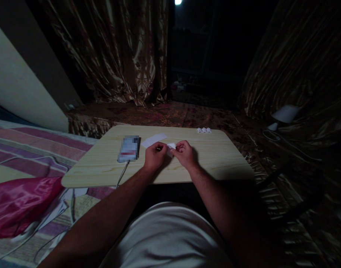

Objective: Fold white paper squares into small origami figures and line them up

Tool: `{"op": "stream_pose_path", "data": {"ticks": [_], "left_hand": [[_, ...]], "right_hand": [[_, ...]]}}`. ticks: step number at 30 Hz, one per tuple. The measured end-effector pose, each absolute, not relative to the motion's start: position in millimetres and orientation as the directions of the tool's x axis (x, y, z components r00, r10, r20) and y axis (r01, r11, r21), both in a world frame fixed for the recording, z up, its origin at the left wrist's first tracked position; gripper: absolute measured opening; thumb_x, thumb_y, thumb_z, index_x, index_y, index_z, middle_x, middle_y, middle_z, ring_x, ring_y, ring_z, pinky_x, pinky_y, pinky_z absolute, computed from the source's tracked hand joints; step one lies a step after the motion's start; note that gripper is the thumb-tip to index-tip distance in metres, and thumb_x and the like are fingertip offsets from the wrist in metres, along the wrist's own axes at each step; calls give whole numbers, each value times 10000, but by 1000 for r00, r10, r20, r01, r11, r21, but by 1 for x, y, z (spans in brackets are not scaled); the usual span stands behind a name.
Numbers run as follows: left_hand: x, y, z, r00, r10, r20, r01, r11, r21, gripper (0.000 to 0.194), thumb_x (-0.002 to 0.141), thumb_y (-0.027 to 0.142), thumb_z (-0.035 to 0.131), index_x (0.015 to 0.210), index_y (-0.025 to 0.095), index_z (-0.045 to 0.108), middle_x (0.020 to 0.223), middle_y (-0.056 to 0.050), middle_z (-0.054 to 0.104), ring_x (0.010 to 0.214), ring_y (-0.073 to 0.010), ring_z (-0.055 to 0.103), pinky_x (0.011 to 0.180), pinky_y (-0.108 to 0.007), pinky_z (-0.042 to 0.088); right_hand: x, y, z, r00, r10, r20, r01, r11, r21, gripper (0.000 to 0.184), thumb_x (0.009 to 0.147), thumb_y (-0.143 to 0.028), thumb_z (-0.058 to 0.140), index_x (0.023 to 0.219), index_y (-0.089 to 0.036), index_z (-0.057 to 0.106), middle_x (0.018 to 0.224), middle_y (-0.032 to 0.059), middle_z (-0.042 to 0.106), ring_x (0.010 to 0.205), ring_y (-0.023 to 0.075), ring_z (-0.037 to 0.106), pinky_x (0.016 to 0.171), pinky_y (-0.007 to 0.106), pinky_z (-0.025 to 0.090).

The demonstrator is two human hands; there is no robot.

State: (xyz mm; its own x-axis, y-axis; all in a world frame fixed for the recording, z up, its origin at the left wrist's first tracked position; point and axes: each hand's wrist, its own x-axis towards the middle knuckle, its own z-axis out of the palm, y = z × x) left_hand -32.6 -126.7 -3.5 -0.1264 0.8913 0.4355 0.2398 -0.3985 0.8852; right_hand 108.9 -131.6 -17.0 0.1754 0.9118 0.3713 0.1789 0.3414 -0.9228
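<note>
A small folded piece of white paper [171, 146] is pinched between my two hands, just above the middle of the table [103, 173]. My left hand [154, 155] grips its left side, thumb and fingers closed. On the other side, my right hand [185, 153] presses the paper with the thumb while its other fingers curl. Beyond the left hand lie flat white paper strips [156, 139], partly overlapping. Several small folded white paper pieces [204, 130] stand in a row by the table's far edge.
Left of my hands lies a phone [129, 149], its screen blurred, with a cable [122, 175] running off the near edge. A striped bed cover [25, 145] and a pink shiny cloth [25, 201] are at the left. A white lamp [286, 113] stands at the right, beside dark curtains.
</note>
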Motion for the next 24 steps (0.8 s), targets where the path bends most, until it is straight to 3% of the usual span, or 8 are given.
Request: {"op": "stream_pose_path", "data": {"ticks": [4, 8, 13, 24], "left_hand": [[-33, -127, -6, -91, 856, 510, 324, -458, 828, 176, 748, 318, 578, 764, 175, 679, 721, -22, 664, 650, -143, 566, 642, -240, 427], [-33, -126, -8, -44, 840, 541, 356, -493, 794, 174, 757, 309, 565, 783, 179, 677, 749, -30, 664, 677, -148, 563, 671, -247, 431], [-33, -127, -8, -20, 835, 551, 374, -504, 778, 174, 758, 310, 559, 783, 184, 677, 747, -27, 664, 664, -145, 554, 673, -246, 428], [-34, -126, -13, 38, 796, 604, 446, -555, 703, 200, 793, 334, 557, 816, 177, 679, 766, -39, 674, 689, -154, 575, 678, -255, 440]], "right_hand": [[108, -140, -13, 181, 838, 514, 344, 436, -832, 337, 680, -293, 674, 990, -223, 560, 955, 19, 608, 583, 82, 508, 544, 213, 438], [108, -143, -11, 110, 790, 603, 407, 518, -752, 234, 724, -249, 637, 956, -215, 624, 1043, 49, 574, 630, 88, 506, 610, 234, 466], [108, -142, -11, 84, 791, 606, 418, 524, -742, 141, 750, -244, 614, 884, -215, 648, 1005, 43, 573, 664, 98, 521, 628, 237, 474], [109, -146, -8, 32, 748, 663, 481, 570, -666, 117, 790, -193, 566, 866, -211, 653, 890, 26, 596, 743, 113, 562, 666, 224, 489]]}}
